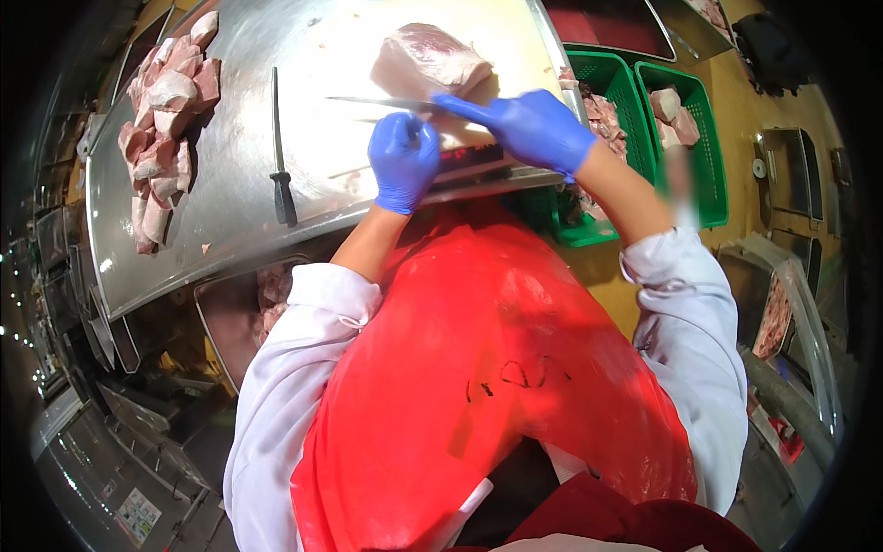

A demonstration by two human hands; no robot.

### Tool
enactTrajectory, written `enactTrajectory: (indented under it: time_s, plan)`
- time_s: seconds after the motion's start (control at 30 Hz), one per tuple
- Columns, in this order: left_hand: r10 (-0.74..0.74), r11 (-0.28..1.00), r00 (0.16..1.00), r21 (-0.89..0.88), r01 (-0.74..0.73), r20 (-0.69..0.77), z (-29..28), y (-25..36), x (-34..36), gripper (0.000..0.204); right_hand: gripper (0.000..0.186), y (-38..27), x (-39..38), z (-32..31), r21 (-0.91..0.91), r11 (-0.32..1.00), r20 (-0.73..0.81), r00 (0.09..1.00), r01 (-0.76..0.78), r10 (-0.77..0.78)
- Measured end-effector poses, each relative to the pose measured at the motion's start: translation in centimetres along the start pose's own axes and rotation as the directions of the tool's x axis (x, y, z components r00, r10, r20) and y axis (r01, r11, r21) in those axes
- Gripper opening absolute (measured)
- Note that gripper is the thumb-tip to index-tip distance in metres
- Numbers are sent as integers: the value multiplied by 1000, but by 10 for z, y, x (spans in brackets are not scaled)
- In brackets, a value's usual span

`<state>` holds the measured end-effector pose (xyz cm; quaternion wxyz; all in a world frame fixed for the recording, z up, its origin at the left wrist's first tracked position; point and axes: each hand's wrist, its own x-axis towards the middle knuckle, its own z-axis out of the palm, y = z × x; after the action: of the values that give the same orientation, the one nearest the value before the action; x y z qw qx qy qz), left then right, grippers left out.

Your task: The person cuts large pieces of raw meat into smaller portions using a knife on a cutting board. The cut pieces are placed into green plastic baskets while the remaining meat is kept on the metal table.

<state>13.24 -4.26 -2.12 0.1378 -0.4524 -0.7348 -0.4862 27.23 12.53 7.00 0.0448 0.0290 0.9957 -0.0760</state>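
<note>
A large pale-pink piece of meat (432, 57) rests on the cream cutting board (340, 74). My right hand (529, 129) in a blue glove grips a knife (377, 99), its long blade pointing left across the board just below the meat. My left hand (403, 161), also blue-gloved, is closed just below the blade, near the board's near edge; whatever is in its fingers is hidden. To the left, a sharpening steel (280, 184) with a black handle lies on the steel table (230, 101). A heap of cut meat pieces (166, 110) lies further left.
Green crates (681, 184) with meat pieces stand at the right of the table on a yellow surface. Steel trays (786, 175) sit further right. A tray with meat (271, 313) is below the table's left part. My red apron fills the lower middle.
</note>
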Motion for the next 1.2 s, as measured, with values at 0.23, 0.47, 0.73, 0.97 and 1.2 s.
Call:
enactTrajectory:
  time_s: [0.23, 0.47, 0.73, 0.97, 1.2]
  plan:
    - [-135, 987, 991, -96, 132, -21, -17, -18, -9, 9, 84, 67, -38, -11, -236, 958, 74, 986, 162, -148]
    - [-205, 893, 973, -427, 143, -103, -96, -63, 31, 7, 85, 94, -150, -17, 4, 1000, 52, 998, -23, 22]
    - [-618, 436, 782, -792, 428, 83, -118, -84, 112, 18, 73, -52, -14, 9, 612, 786, -414, 810, -90, 415]
    - [-541, 492, 824, -731, 473, 169, -93, -99, 124, 18, 70, -88, 134, 3, 341, 826, -224, 814, -449, 536]
    - [-458, 548, 860, -689, 473, 226, -78, -149, 110, 16, 79, -157, 41, 7, 193, 802, 43, 822, -565, 569]
